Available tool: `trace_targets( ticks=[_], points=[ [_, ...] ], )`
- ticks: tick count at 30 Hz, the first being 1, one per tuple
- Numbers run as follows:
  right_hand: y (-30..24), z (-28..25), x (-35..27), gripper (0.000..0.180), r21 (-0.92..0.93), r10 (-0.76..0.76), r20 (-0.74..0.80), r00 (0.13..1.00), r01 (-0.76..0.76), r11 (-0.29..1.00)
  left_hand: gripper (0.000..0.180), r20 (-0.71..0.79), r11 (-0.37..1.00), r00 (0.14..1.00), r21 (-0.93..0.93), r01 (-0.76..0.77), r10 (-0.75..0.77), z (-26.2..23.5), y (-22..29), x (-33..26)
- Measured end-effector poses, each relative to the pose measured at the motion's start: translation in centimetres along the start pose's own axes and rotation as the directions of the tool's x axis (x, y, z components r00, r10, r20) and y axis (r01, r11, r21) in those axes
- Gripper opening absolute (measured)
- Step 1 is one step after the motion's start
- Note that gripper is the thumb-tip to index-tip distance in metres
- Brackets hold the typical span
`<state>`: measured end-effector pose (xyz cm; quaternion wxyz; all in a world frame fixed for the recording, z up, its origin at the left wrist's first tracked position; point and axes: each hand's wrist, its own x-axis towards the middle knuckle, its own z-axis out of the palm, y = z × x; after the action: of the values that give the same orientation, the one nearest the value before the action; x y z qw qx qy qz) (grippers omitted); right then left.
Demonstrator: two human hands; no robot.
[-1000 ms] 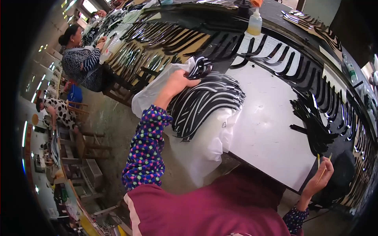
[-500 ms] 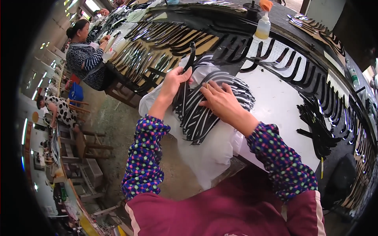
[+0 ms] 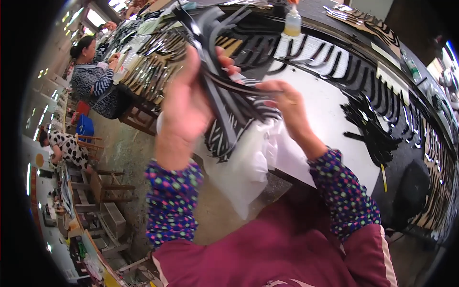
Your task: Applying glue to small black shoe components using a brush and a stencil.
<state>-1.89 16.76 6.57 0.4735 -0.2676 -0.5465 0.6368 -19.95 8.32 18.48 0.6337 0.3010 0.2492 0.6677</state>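
Note:
My left hand is closed around a fanned bunch of curved, glossy black strips, raised above the table's near edge. Between the fingertips of my right hand is one end of a dark strip, which runs across to the bunch. Beneath, more black strips with pale edges lie heaped on a crumpled white plastic sheet that hangs over the table edge. Motion blurs my left hand and part of the bunch.
Right of my hands lie a white board and a tangled pile of black strips. Rows of curved strips line the table beyond, near a squeeze bottle. At the left a person in a striped sleeve works; wooden stools stand below.
My left hand has lifted a bunch of strips from the heap toward me. My right hand has left the heap's top and now pinches a strip end. The view has shifted slightly.

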Motion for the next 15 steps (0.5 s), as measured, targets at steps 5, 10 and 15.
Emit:
trace_targets(
  ticks=[5,10,15],
  points=[
    [-5.1,-11.6,-10.8,0.037,0.112,0.344,-0.034,0.938,-0.339,0.934,0.047,-0.134,0.854,0.939,-0.471,0.220,-0.316,2.0,-20.2,-3.1],
    [-4.8,-18.7,-17.1,0.029,-0.243,0.266,-0.270,0.926,-0.332,0.911,0.035,-0.292,0.800,0.798,-0.488,0.349,-0.527,4.8,-27.3,-5.0],
    [-5.6,-17.4,-18.1,0.024,-0.485,0.168,-0.184,0.968,-0.238,0.841,0.042,-0.025,0.696,0.900,-0.643,0.320,-0.436,3.6,-28.7,-5.7]
  ],
)
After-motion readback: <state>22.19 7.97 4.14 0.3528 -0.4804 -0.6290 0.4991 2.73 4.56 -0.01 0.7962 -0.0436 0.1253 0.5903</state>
